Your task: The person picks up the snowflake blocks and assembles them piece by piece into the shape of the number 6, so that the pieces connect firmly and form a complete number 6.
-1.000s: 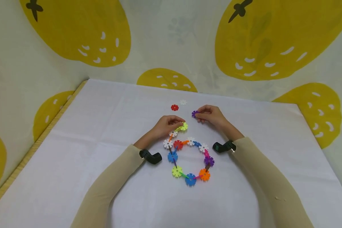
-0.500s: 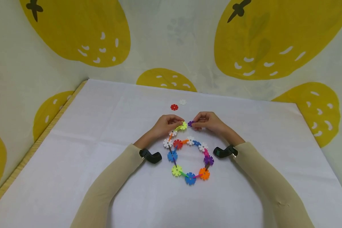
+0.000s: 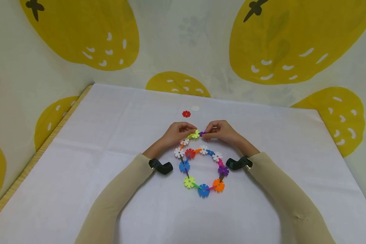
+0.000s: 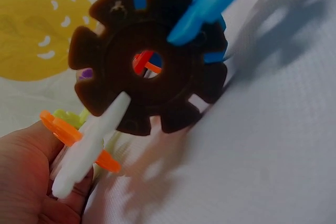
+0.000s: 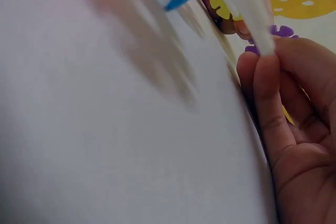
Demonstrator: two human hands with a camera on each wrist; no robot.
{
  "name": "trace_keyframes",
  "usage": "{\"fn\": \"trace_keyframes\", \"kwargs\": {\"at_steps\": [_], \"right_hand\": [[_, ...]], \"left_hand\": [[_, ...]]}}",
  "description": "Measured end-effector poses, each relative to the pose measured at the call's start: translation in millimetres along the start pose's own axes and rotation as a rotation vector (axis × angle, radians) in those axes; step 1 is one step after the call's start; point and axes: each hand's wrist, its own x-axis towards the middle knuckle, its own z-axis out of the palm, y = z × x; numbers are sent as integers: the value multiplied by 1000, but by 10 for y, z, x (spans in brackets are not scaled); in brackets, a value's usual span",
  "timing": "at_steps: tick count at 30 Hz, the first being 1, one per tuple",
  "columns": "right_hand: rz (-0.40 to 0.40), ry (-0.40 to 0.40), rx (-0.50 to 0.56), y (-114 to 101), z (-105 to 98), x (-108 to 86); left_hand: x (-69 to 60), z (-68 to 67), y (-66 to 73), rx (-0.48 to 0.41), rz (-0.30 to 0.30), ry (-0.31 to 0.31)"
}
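My left hand (image 3: 174,134) pinches a yellow snowflake disc (image 3: 196,134) at the loose end of a chain of slotted plastic discs. From the right, my right hand (image 3: 221,130) pinches a purple snowflake disc (image 3: 201,134) between thumb and fingers. Its edge meets the yellow disc's edge; whether the slots interlock I cannot tell. The chain runs down through white discs into a ring that includes a red disc (image 3: 190,154) and a blue disc (image 3: 203,190). Close in the left wrist view, a brown disc (image 4: 113,30) covers much of the chain behind it.
Behind the hands, a loose red disc (image 3: 186,114) and a loose white disc (image 3: 195,108) lie on the white-covered table (image 3: 94,112). A patterned cloth (image 3: 186,40) hangs along the back. The table's wooden edge (image 3: 48,137) shows at left.
My right hand has moved left and toward me, bringing the purple disc from apart to the yellow disc's edge. The left hand has stayed nearly still.
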Motion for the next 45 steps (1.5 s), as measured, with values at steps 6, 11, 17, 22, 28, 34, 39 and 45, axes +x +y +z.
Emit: {"fn": "trace_keyframes", "kwargs": {"at_steps": [6, 11, 17, 22, 28, 34, 39, 45], "right_hand": [[-59, 19, -32, -8, 55, 71], [-93, 27, -46, 1, 82, 136], [-71, -10, -88, -17, 67, 141], [-58, -39, -216, -49, -16, 128], [4, 13, -280, -45, -138, 169], [40, 51, -280, -40, -181, 267], [65, 74, -301, -54, -203, 366], [87, 107, -315, -73, -234, 508]], "left_hand": [[0, -34, 10, 13, -1, 23], [-8, -46, 26, -2, -8, 32], [-9, -26, 26, 15, 9, -38], [4, -23, 24, 43, 11, -33], [8, -39, 0, 44, 1, -17], [4, -26, -25, 34, -14, -10], [1, -4, -9, 34, -5, -27], [6, 0, 19, 24, -1, -32]]}}
